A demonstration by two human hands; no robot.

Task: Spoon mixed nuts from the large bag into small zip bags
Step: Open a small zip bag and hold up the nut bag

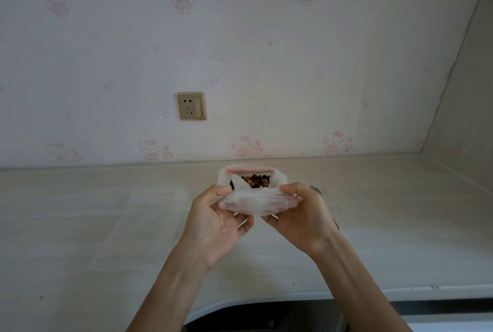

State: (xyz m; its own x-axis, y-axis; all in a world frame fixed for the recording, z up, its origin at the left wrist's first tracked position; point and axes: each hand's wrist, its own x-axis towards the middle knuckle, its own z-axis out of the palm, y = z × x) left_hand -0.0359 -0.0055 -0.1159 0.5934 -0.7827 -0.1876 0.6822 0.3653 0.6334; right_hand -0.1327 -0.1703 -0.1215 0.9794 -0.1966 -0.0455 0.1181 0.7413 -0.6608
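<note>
Clear plastic small zip bag (256, 202) of brown mixed nuts (256, 180), mouth open, pinched at either edge by left hand (216, 221) and right hand (304, 218), above pale wood-grain counter (106, 225).

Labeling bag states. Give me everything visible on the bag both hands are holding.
The bag is thin, clear, crinkled plastic with a faint pink strip along its mouth. The mouth gapes open, facing away from the person, and brown mixed nuts show inside. It is held above the pale counter, lying roughly level. The left hand and right hand pinch its near side from either end.
</note>
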